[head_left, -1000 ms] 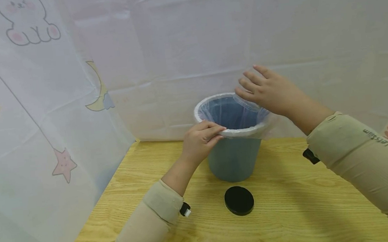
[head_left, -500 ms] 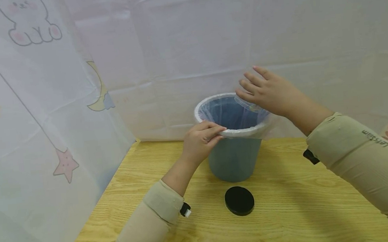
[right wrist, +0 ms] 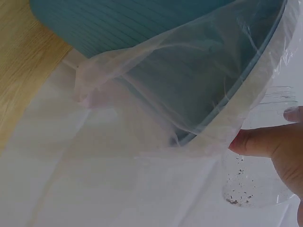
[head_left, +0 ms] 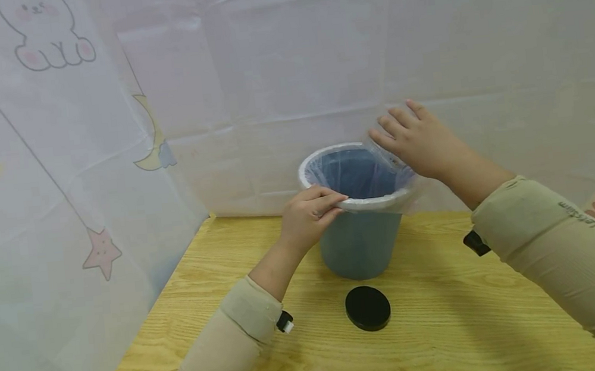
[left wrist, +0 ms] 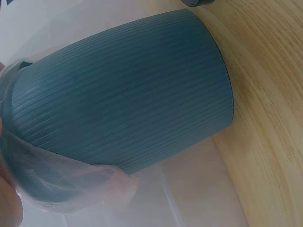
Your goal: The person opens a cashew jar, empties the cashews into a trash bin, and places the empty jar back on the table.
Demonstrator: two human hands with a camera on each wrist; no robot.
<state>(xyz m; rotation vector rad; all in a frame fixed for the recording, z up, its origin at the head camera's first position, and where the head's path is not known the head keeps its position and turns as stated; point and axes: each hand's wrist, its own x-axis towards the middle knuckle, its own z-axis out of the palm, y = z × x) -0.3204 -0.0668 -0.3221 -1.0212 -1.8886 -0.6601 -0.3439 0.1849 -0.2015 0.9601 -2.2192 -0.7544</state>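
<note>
A blue-green ribbed trash can (head_left: 359, 245) stands on the table, lined with a thin clear bag (right wrist: 156, 61) folded over its rim. My left hand (head_left: 308, 215) pinches the near left side of the lined rim. Over the right side of the opening, my right hand (head_left: 419, 142) grips a clear threaded jar (right wrist: 248, 184), tilted with its mouth toward the can. Dark specks cling inside the jar near its bottom end. In the head view the hand hides most of the jar. A round black lid (head_left: 367, 308) lies in front of the can.
The wood-grain table (head_left: 212, 301) carries the can and lid. Just behind its back edge hangs a pale printed sheet (head_left: 276, 80), and another side of sheeting (head_left: 38, 234) stands on the left.
My right hand has shifted slightly right with the jar, whose tilt has changed a little. My left hand stays at the rim; can and lid have not moved.
</note>
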